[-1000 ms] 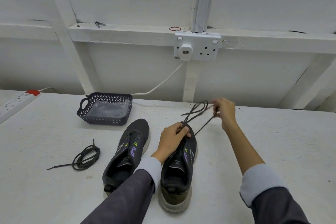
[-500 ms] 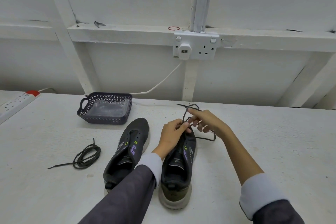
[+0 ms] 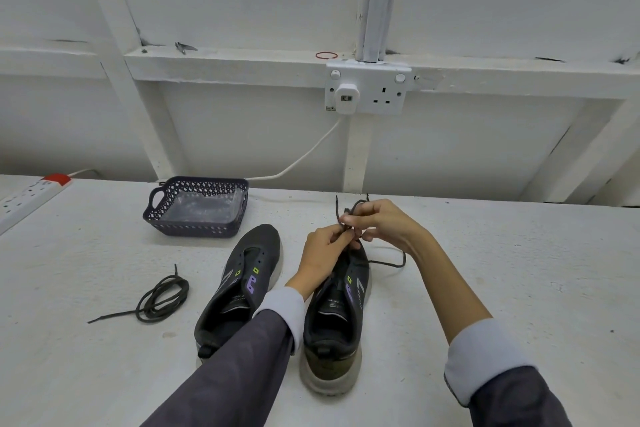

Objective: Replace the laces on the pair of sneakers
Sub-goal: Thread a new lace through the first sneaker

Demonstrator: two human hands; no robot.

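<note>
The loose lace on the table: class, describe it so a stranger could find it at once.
On the white table, find the dark basket. Nearer than it, left of both sneakers, lies a coiled dark lace; the other lace is held by the left hand and right hand.

Both forearms reached forward from the lower edge of the view and converged, so that the left hand (image 3: 323,251) and right hand (image 3: 386,222) met fingertip to fingertip. The left hand lay back upward, fingers curled, pinching a dark lace (image 3: 389,263). The right hand, fingers bent, pinched the same lace just beyond it. The grey sleeves (image 3: 235,364) with pale cuffs (image 3: 481,354) ended short of the wrists, leaving the right forearm bare.
</note>
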